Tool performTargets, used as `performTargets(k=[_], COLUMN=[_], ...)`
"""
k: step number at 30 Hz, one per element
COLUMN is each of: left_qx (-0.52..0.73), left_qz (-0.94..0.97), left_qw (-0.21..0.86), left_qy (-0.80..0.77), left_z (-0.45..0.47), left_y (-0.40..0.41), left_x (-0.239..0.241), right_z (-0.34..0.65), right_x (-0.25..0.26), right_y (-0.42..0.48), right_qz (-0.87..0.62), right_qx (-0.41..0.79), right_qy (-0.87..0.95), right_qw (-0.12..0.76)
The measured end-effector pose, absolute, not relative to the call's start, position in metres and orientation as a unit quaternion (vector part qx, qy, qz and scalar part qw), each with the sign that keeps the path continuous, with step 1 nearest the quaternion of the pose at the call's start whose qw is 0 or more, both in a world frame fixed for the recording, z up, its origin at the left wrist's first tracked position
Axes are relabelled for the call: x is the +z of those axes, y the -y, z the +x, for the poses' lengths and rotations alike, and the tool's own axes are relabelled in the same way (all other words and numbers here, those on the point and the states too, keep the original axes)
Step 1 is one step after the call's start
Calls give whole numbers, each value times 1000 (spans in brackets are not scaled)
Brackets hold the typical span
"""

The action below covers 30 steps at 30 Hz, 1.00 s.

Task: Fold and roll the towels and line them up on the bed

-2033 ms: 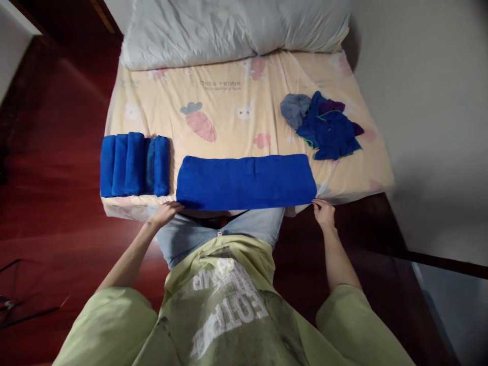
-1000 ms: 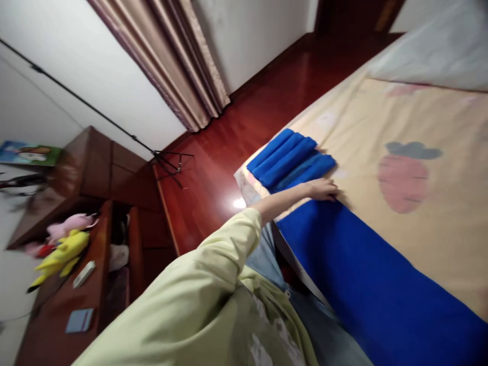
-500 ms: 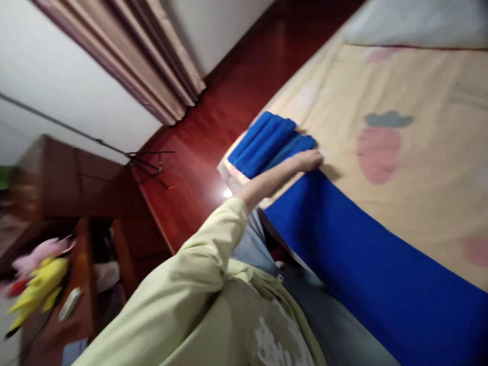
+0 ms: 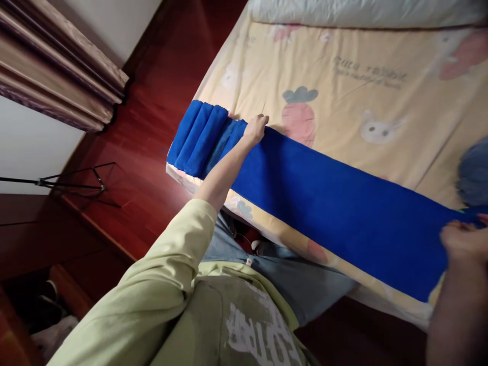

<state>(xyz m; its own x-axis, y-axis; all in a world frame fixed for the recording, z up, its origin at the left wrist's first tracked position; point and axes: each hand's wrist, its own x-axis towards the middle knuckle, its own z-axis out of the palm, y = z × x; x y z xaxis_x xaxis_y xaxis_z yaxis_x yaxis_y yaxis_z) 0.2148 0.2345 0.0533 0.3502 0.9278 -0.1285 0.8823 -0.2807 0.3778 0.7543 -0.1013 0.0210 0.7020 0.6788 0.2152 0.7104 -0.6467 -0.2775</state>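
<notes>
A long piece of blue cloth [image 4: 335,198] lies stretched flat along the near side of the bed. My left hand [image 4: 256,129] is closed on its far edge, close to the left end. Just left of that hand sits blue fabric in narrow folds [image 4: 200,134]; whether it is joined to the flat cloth is hidden by my forearm. At the right border of the picture my right hand [image 4: 463,241] has its fingers curled round the cloth's right end, partly cut off by the frame.
The bed sheet [image 4: 343,122] is cream with carrot and rabbit prints. A pale quilt [image 4: 328,14] lies across the far side. Some grey-blue fabric [image 4: 475,170] rests at the right. On the red floor [image 4: 141,127] stand a black tripod [image 4: 76,183] and a curtain [image 4: 57,66].
My view has swung to the right. My right hand has come into the picture, gripping the cloth's right end. My left hand still holds the far edge near the folds.
</notes>
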Motion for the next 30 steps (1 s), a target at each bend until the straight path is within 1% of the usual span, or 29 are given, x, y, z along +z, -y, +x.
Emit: performTargets(k=[2,5,8,10,16,19,21,24,26,28,30], left_qx=[86,120,100,95,103,91,95,105,110,111,102], left_qz=[793,811,836,837,805,807,803,791,793,806,823], left_qw=[195,178,184,186,153,142,155,191,203,199,195], left_qy=[-571,-545,-508,-507,-565,-566,-567,-572,-564,-546,-523], left_z=[218,227,238,242,244,244,245,246,247,243,233], left_y=[-224,-197,-165,-151,-158,-165,-167,-162,-152,-134,-109], left_x=[45,33,20,11,-1,-2,0,9,19,30,39], right_z=[743,715,691,688,733,760,770,769,753,727,697], right_x=[11,1,-9,-14,-29,-41,-45,-36,-19,-2,9], right_y=[101,101,99,96,92,91,89,84,87,100,125], right_qz=[-917,-905,-899,-909,-936,-940,-942,-944,-941,-933,-918], right_qx=[-13,25,87,107,86,84,83,117,133,114,71], right_qy=[354,392,409,386,326,321,319,307,308,332,373], right_qw=[183,163,128,118,105,78,55,36,50,82,112])
